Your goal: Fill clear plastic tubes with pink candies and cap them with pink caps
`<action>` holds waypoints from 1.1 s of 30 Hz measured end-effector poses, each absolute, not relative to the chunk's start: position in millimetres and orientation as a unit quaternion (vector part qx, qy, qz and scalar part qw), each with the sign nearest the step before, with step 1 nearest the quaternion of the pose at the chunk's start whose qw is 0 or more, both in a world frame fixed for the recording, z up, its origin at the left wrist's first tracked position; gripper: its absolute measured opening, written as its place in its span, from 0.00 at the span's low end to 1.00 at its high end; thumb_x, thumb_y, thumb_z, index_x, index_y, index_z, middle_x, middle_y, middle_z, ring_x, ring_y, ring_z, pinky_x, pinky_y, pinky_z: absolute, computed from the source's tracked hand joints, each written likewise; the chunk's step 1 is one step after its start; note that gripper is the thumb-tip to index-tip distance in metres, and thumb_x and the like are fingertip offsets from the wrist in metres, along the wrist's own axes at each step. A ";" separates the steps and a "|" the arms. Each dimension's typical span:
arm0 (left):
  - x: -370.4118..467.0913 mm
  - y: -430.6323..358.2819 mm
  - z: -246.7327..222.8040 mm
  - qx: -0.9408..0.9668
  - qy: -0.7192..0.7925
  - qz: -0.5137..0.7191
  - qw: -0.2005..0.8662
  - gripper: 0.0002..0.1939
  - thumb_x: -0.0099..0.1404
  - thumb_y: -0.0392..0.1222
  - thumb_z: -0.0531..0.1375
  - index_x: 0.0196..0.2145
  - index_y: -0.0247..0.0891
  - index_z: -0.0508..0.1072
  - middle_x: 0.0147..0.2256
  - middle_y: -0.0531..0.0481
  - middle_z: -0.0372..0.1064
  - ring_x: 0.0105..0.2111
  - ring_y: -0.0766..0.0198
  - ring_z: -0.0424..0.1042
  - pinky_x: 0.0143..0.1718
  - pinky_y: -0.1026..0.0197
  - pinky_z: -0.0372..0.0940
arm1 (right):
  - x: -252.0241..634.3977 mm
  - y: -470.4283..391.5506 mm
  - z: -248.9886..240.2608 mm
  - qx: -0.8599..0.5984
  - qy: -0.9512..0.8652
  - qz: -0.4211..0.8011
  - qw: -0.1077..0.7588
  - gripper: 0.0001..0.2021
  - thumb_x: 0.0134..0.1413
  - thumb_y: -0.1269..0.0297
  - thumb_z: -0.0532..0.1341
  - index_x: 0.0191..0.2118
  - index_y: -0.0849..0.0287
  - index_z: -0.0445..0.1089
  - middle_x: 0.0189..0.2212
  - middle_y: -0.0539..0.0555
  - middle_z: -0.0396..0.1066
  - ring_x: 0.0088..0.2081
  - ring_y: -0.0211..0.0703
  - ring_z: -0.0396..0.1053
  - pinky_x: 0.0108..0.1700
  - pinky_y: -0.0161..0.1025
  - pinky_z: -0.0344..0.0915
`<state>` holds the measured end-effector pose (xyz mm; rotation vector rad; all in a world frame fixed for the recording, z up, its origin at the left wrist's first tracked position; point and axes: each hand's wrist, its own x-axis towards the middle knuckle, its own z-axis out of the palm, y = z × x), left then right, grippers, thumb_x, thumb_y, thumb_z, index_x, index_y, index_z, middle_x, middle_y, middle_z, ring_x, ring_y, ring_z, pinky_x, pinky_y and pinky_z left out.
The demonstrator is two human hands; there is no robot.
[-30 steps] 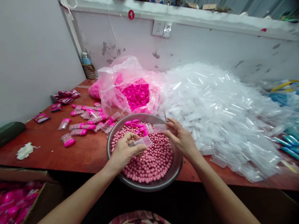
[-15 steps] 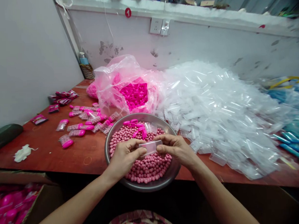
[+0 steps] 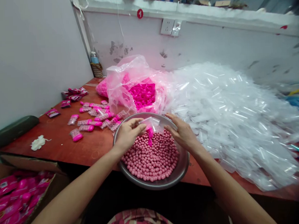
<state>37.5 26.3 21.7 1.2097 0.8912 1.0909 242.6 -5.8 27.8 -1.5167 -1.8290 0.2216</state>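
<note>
A steel bowl (image 3: 181, 171) full of small pink balls (image 3: 153, 161) sits at the table's near edge. My left hand (image 3: 127, 134) and my right hand (image 3: 183, 133) are over its far side, pinching clear plastic tubes (image 3: 152, 122) between the fingertips. A bright pink cap (image 3: 149, 137) hangs just below the tubes, by my left fingers. Behind the bowl lies an open clear bag of pink caps (image 3: 141, 94).
A large heap of empty clear tubes (image 3: 233, 115) covers the right of the red table (image 3: 67, 147). Filled tubes with pink caps (image 3: 91, 122) and dark pink packets (image 3: 72, 95) lie to the left. A box of pink packs (image 3: 17, 198) stands below left.
Both hands moved from the middle of the bowl to its far side. The single tube held level between them gave way to tubes pinched above a pink cap. The camera shifted left.
</note>
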 end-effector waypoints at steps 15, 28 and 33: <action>20.3 23.2 26.1 0.664 0.369 0.389 0.522 0.19 0.53 0.43 0.64 0.43 0.36 0.74 0.43 0.44 0.72 0.42 0.55 0.71 0.45 0.56 0.65 | 229.3 -19.3 37.5 -0.506 -0.855 0.076 0.083 0.09 0.54 0.73 0.54 0.38 0.59 0.70 0.36 0.58 0.71 0.40 0.46 0.66 0.41 0.40 0.62; -11.3 -7.5 18.5 0.561 0.440 0.475 0.515 0.19 0.57 0.41 0.61 0.46 0.34 0.71 0.46 0.43 0.71 0.47 0.56 0.69 0.50 0.55 0.63 | 187.9 -8.5 -0.5 -0.480 -0.750 0.449 0.080 0.02 0.51 0.71 0.56 0.33 0.63 0.63 0.27 0.50 0.68 0.30 0.37 0.68 0.30 0.32 0.64; -0.3 -14.8 16.9 0.576 0.418 0.394 0.582 0.22 0.53 0.38 0.63 0.47 0.36 0.71 0.47 0.44 0.71 0.46 0.56 0.70 0.49 0.57 0.63 | 187.4 -23.3 7.1 -0.401 -0.467 0.731 0.295 0.12 0.45 0.67 0.65 0.35 0.60 0.62 0.30 0.49 0.68 0.33 0.35 0.69 0.42 0.38 0.66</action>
